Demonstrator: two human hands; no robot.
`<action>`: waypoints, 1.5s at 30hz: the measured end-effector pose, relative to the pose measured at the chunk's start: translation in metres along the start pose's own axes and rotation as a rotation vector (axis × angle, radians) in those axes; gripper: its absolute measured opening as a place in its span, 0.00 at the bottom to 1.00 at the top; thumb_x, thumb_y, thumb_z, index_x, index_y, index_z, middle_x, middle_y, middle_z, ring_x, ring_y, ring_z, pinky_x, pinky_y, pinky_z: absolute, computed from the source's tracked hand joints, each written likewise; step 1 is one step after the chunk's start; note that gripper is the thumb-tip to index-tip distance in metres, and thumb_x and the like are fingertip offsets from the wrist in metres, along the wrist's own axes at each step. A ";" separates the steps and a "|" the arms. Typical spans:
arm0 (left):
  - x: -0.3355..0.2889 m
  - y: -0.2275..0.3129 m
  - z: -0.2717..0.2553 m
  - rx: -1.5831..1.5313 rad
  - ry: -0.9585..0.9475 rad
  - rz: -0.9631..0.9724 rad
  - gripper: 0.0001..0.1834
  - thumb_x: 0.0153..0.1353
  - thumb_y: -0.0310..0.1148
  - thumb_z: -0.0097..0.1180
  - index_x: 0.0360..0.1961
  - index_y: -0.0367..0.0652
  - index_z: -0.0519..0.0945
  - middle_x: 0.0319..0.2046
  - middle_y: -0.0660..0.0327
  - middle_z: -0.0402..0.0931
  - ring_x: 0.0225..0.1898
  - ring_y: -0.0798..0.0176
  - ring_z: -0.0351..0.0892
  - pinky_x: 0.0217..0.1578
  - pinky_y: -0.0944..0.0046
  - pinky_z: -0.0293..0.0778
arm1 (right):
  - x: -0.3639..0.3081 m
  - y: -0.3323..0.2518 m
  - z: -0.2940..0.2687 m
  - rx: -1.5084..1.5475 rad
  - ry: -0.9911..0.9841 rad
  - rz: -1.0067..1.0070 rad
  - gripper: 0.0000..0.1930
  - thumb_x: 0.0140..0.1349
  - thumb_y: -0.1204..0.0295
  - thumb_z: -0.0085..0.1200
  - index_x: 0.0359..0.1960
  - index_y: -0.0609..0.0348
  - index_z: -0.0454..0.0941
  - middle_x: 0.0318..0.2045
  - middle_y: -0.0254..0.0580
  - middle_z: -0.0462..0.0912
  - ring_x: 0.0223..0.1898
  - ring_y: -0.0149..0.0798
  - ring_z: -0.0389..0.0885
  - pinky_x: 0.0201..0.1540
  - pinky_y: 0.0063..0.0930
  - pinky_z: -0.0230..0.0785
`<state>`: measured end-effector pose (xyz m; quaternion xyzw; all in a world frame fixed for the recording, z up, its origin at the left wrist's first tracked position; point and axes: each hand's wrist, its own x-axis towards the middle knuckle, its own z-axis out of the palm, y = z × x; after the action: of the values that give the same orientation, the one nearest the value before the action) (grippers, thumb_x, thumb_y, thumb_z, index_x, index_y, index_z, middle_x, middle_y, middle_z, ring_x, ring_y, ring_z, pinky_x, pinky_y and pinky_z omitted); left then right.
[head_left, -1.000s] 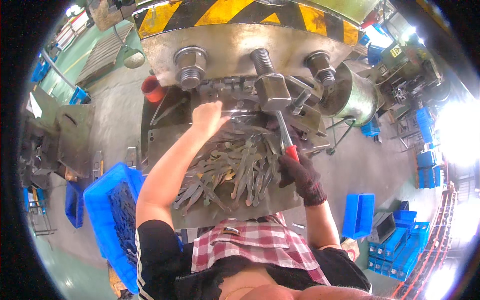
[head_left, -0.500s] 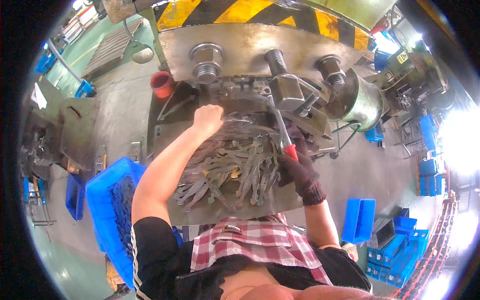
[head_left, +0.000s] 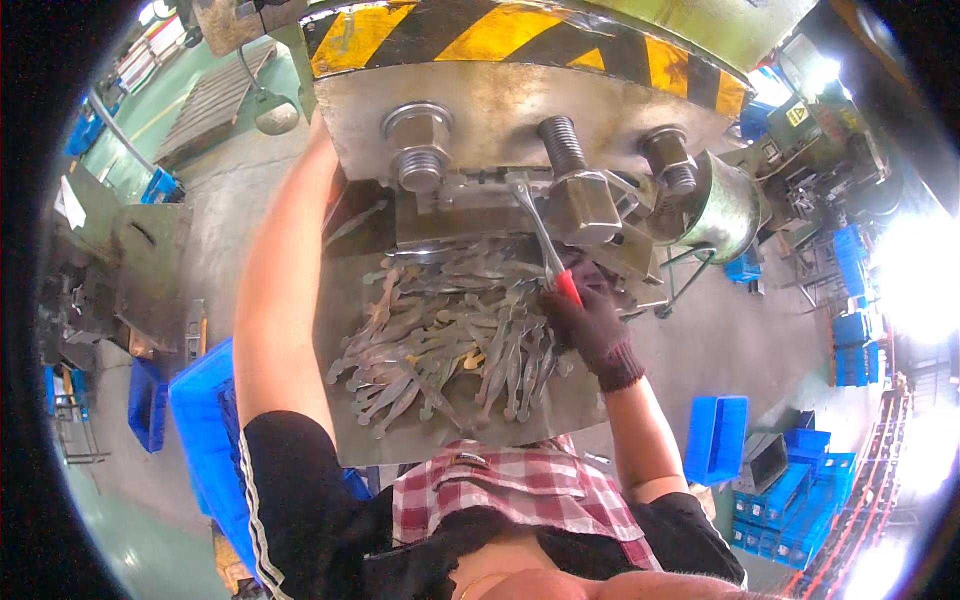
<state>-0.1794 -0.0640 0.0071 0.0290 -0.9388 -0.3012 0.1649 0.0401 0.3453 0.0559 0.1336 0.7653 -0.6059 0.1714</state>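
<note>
My right hand (head_left: 592, 332), in a dark knitted glove, is closed round the red grip of long metal tongs (head_left: 543, 232). Their tip reaches up to the die (head_left: 450, 215) under the press ram (head_left: 520, 95). Bare-skinned, my left hand (head_left: 328, 165) reaches far forward at the ram's left end, where the block hides its fingers. A heap of flat, elongated metal pieces (head_left: 450, 350) covers the work plate (head_left: 480, 425) between my arms and in front of the die.
Large bolts (head_left: 418, 150) stick out of the ram's face, below a yellow and black striped edge (head_left: 500, 35). A blue bin (head_left: 205, 420) stands left of my elbow. Another blue bin (head_left: 715, 440) and stacked crates (head_left: 790, 500) are at right. A green metal cylinder (head_left: 725, 210) sits beside the press.
My left hand has moved from in front of the die forward and left, behind the ram's edge. The tongs have shifted slightly left, still in my right hand. More pieces show in the heap.
</note>
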 end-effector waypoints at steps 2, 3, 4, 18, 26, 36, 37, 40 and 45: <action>0.002 -0.011 0.009 -0.025 0.045 -0.020 0.19 0.59 0.45 0.51 0.34 0.39 0.83 0.28 0.51 0.80 0.35 0.55 0.79 0.35 0.55 0.72 | 0.012 -0.007 0.000 -0.227 0.126 -0.293 0.19 0.59 0.56 0.56 0.39 0.62 0.78 0.22 0.32 0.72 0.22 0.27 0.69 0.26 0.23 0.64; 0.001 -0.016 0.013 -0.036 0.065 -0.031 0.20 0.60 0.46 0.50 0.35 0.38 0.83 0.28 0.52 0.80 0.35 0.57 0.79 0.35 0.56 0.72 | 0.018 -0.014 0.001 -0.230 0.125 -0.288 0.19 0.59 0.56 0.56 0.39 0.62 0.78 0.22 0.32 0.72 0.22 0.27 0.69 0.26 0.23 0.64; 0.000 -0.019 0.014 -0.047 0.090 -0.042 0.21 0.61 0.46 0.49 0.35 0.37 0.83 0.28 0.53 0.80 0.35 0.59 0.78 0.36 0.57 0.72 | 0.023 -0.025 0.002 -0.205 0.050 -0.144 0.20 0.59 0.55 0.56 0.40 0.62 0.78 0.24 0.32 0.73 0.24 0.28 0.71 0.28 0.23 0.65; -0.181 0.001 -0.032 -0.768 -0.138 -0.512 0.17 0.65 0.43 0.49 0.33 0.41 0.81 0.15 0.75 0.60 0.16 0.79 0.55 0.17 0.71 0.47 | 0.058 -0.022 0.013 -0.504 0.152 0.064 0.28 0.56 0.46 0.54 0.48 0.55 0.79 0.35 0.41 0.83 0.37 0.39 0.81 0.45 0.33 0.69; -0.209 0.062 -0.021 -0.301 -0.198 0.003 0.08 0.65 0.30 0.49 0.40 0.35 0.73 0.19 0.61 0.70 0.22 0.71 0.68 0.27 0.67 0.67 | 0.002 0.039 0.004 -0.096 -0.072 0.069 0.18 0.58 0.58 0.57 0.41 0.61 0.78 0.27 0.35 0.80 0.27 0.26 0.79 0.27 0.19 0.70; -0.205 0.075 -0.013 -0.918 -0.584 -0.336 0.13 0.67 0.34 0.50 0.37 0.32 0.76 0.20 0.65 0.72 0.24 0.73 0.71 0.27 0.72 0.66 | -0.041 0.019 0.038 0.018 -0.508 0.171 0.16 0.63 0.61 0.55 0.47 0.59 0.77 0.31 0.32 0.82 0.24 0.24 0.75 0.28 0.20 0.69; -0.204 0.070 -0.012 -0.918 -0.582 -0.333 0.13 0.67 0.34 0.50 0.37 0.32 0.76 0.20 0.65 0.72 0.24 0.73 0.71 0.27 0.72 0.66 | -0.040 0.024 0.036 -0.073 -0.473 0.135 0.16 0.63 0.61 0.56 0.45 0.59 0.77 0.30 0.32 0.81 0.23 0.24 0.74 0.26 0.20 0.68; -0.193 0.049 0.006 -0.936 -0.683 -0.469 0.13 0.64 0.37 0.53 0.41 0.36 0.77 0.25 0.61 0.77 0.28 0.64 0.78 0.30 0.67 0.70 | -0.038 0.041 0.023 -0.138 -0.386 0.123 0.16 0.62 0.60 0.56 0.43 0.59 0.78 0.28 0.32 0.80 0.21 0.23 0.72 0.23 0.20 0.65; -0.161 0.067 0.044 0.077 -0.218 0.399 0.11 0.57 0.34 0.55 0.41 0.45 0.80 0.38 0.54 0.79 0.43 0.47 0.77 0.44 0.54 0.74 | -0.045 0.039 0.009 -0.085 -0.189 0.147 0.16 0.60 0.59 0.58 0.42 0.58 0.78 0.25 0.30 0.78 0.20 0.23 0.71 0.22 0.20 0.64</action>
<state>-0.0383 0.0398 -0.0351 -0.1839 -0.9489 -0.2278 0.1175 0.0976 0.3459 0.0391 0.1241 0.7588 -0.5688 0.2921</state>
